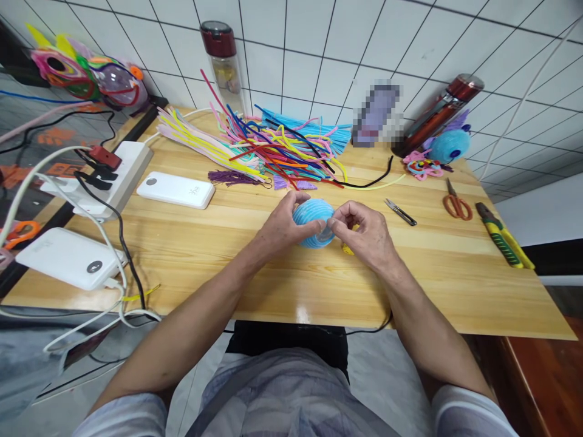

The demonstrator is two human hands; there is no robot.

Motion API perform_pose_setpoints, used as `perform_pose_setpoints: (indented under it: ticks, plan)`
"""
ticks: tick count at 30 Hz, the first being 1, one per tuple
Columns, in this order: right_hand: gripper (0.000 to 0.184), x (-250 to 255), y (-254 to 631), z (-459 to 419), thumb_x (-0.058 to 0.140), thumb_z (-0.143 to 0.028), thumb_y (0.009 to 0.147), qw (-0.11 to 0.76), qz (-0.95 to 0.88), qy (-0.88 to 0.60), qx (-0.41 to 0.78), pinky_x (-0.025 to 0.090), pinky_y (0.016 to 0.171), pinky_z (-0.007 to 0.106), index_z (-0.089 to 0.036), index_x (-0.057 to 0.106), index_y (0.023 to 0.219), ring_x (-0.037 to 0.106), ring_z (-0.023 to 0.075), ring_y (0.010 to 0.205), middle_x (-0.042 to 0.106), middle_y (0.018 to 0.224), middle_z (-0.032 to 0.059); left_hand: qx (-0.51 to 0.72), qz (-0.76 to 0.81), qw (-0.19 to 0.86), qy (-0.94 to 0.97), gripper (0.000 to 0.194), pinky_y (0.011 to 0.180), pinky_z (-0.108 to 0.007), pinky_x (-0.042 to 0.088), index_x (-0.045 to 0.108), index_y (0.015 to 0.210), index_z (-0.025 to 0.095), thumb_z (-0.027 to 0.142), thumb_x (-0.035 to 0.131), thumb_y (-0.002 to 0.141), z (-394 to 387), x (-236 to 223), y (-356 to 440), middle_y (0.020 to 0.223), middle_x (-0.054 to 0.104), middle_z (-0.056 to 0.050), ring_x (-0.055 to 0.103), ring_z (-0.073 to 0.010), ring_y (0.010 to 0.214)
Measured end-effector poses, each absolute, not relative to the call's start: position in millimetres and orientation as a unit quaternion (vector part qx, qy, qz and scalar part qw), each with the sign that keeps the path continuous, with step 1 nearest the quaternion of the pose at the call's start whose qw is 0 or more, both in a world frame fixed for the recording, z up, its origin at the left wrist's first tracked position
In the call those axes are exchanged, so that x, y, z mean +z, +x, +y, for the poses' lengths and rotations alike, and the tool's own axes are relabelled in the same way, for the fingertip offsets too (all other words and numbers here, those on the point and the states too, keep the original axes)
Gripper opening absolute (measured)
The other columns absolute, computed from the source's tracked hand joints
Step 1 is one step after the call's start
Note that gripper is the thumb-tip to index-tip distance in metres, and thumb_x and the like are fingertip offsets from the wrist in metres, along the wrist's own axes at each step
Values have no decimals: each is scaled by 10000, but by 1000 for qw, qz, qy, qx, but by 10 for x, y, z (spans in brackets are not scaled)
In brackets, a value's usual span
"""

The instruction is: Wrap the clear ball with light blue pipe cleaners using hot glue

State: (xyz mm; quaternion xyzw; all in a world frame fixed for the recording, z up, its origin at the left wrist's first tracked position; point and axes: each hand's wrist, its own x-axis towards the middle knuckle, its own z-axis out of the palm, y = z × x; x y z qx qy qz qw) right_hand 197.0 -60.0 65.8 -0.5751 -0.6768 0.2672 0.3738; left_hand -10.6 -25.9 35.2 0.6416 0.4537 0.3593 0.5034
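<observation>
A light-blue ball wound from fuzzy pipe cleaner is held above the table, with a greyish, clear-looking patch on its right side. My left hand is wrapped round the ball's left side, its thumb lying across the front. At the ball's right edge my right hand is closed in a pinch; whatever is between its fingertips is too small to make out. Partly hidden behind that hand is a small yellow thing. Loose pipe cleaners of many colours lie in a heap beyond both hands.
Thread snips, orange-handled scissors and green-yellow pliers lie to the right. White power banks, a power strip and cables occupy the left. Bottles, including a red thermos, and a blue pipe-cleaner figure stand behind.
</observation>
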Motion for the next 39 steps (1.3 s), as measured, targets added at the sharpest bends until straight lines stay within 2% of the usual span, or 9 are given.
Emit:
perform_pose_setpoints:
  ticks: [4, 8, 10, 12, 18, 27, 31, 36, 39]
  plan:
    - [88, 636, 1985, -591, 716, -311, 840, 385, -679, -577, 241, 483, 643, 336, -247, 675, 795, 596, 171, 647, 688, 723, 5, 381, 445, 474, 658, 708, 1205, -535, 511, 619, 1405, 209, 501, 844, 801, -256, 328, -98, 1517, 620, -166, 582, -357, 1428]
    - [127, 606, 2011, -578, 728, -330, 871, 386, -675, -580, 244, 501, 647, 337, -249, 665, 797, 625, 179, 659, 724, 743, 18, 350, 429, 489, 674, 611, 1312, -561, 419, 642, 1485, 215, 523, 650, 957, -239, 376, -163, 1551, 619, -153, 548, -341, 1498]
    - [148, 605, 2019, -571, 726, -353, 877, 388, -672, -577, 252, 504, 644, 335, -249, 661, 794, 629, 177, 657, 727, 741, 16, 339, 415, 496, 683, 603, 1358, -571, 361, 633, 1523, 220, 494, 580, 989, -230, 404, -195, 1594, 605, -140, 517, -334, 1543]
    - [152, 613, 2022, -563, 723, -366, 871, 392, -667, -576, 263, 498, 629, 330, -252, 659, 793, 622, 174, 645, 715, 725, 9, 330, 404, 504, 689, 650, 1369, -583, 349, 613, 1561, 226, 462, 603, 955, -224, 419, -211, 1630, 578, -138, 496, -346, 1569]
    - [121, 624, 2058, -537, 720, -325, 840, 393, -653, -583, 283, 470, 626, 338, -246, 659, 771, 587, 162, 624, 707, 714, 7, 297, 408, 516, 692, 879, 1306, -615, 446, 538, 1641, 221, 328, 719, 788, -215, 413, -205, 1689, 498, -169, 515, -406, 1543]
    - [111, 600, 2124, -494, 746, -302, 850, 400, -647, -576, 299, 505, 644, 331, -242, 675, 789, 627, 161, 659, 712, 742, 5, 307, 391, 520, 695, 816, 1292, -562, 485, 561, 1607, 244, 331, 767, 822, -214, 406, -228, 1633, 523, -152, 561, -366, 1487]
    - [135, 584, 2122, -485, 774, -311, 845, 418, -634, -568, 317, 521, 631, 318, -242, 681, 777, 646, 153, 641, 730, 742, 5, 307, 392, 510, 702, 822, 1325, -565, 446, 553, 1605, 200, 355, 775, 829, -227, 416, -220, 1654, 497, -173, 510, -384, 1545]
    - [208, 551, 2126, -482, 842, -363, 848, 436, -634, -552, 322, 528, 591, 301, -245, 688, 772, 667, 152, 611, 723, 705, -11, 301, 387, 498, 716, 834, 1333, -583, 417, 544, 1587, 223, 312, 771, 790, -239, 432, -214, 1681, 491, -159, 464, -384, 1584]
    - [224, 556, 2122, -488, 862, -356, 853, 436, -640, -544, 323, 534, 592, 304, -244, 686, 772, 671, 152, 603, 717, 697, -13, 314, 389, 516, 696, 725, 1311, -595, 427, 567, 1527, 232, 395, 748, 844, -249, 441, -210, 1639, 536, -150, 509, -375, 1543]
